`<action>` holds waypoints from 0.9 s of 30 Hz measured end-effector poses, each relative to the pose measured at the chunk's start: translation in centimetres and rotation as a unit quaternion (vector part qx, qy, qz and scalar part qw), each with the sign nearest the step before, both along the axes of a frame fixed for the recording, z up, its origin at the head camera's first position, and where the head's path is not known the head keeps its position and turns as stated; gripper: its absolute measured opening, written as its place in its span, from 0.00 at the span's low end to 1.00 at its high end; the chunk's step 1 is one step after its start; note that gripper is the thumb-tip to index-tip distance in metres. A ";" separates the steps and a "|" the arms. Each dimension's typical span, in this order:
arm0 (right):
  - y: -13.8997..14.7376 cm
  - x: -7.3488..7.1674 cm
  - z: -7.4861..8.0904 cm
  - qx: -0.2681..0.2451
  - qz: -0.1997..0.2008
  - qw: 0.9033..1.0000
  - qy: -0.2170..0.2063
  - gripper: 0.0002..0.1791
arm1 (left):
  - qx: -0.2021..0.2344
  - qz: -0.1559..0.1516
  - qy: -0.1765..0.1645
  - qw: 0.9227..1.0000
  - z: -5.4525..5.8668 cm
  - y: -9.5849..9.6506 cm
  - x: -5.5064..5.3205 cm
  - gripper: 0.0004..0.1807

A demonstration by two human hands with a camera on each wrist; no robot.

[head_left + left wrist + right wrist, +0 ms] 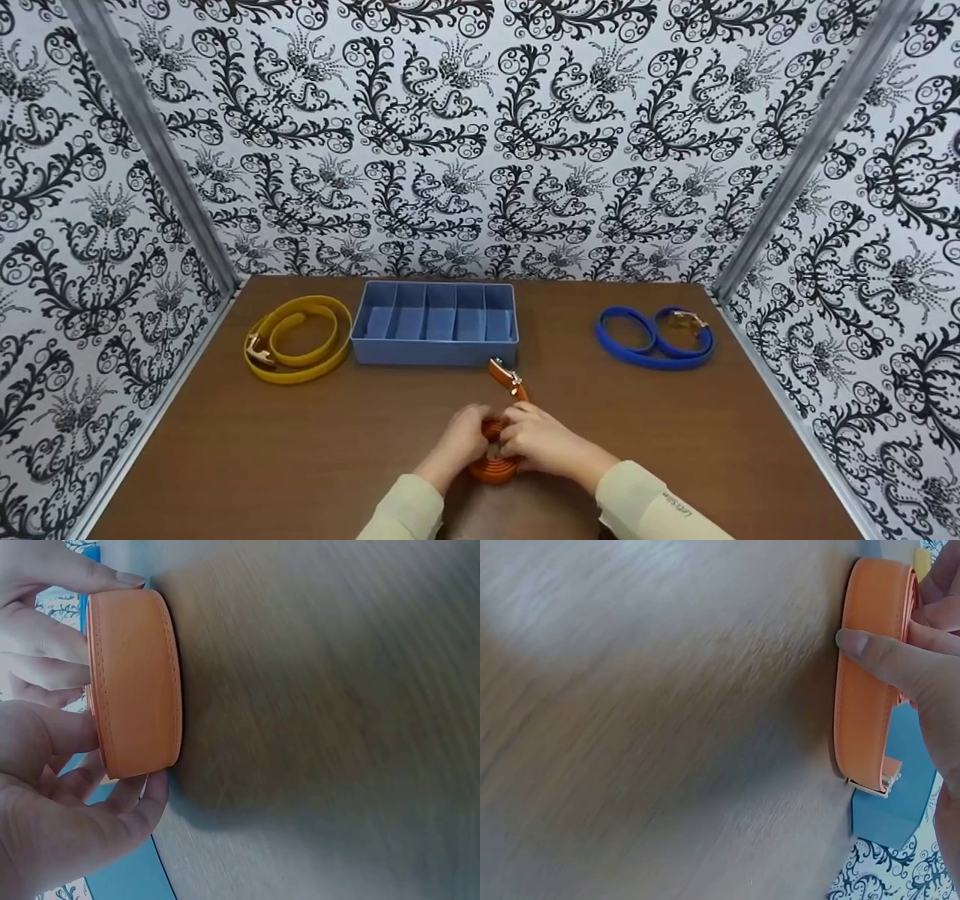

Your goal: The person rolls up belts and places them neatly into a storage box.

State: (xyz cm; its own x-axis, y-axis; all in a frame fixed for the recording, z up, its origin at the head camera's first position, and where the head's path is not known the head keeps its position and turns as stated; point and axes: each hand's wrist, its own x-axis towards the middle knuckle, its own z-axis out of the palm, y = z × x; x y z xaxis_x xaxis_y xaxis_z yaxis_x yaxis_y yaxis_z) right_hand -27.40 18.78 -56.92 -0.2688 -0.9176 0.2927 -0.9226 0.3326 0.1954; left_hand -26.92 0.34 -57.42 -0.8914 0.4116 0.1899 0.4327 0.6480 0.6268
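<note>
A flat, stitched orange strap [493,474], coiled, is located toward the near edge of the tabletop [247,457], with the fingers of left hand [465,436] and right hand [546,439] clamped on it. Step in hand judged as winding; next move calls for drawing in the metal-buckled end, layers kept tight. Rectangular blue plastic tray [435,353], far edge: five compartments, no contents visible.

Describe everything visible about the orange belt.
The orange belt looks like smooth leather, with stitching along its edges. It is wound into a layered coil, strap on edge on the brown table. Its end with the shiny, metal-looking buckle extends from the coil toward the blue tray. The left hand and right hand grip the coil from opposite sides.
</note>
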 end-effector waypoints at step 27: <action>-0.1 0.0 -0.4 0.001 -0.018 1.000 0.008 0.15 | -0.001 0.097 -0.112 0.989 0.4 0.6 0.3 0.26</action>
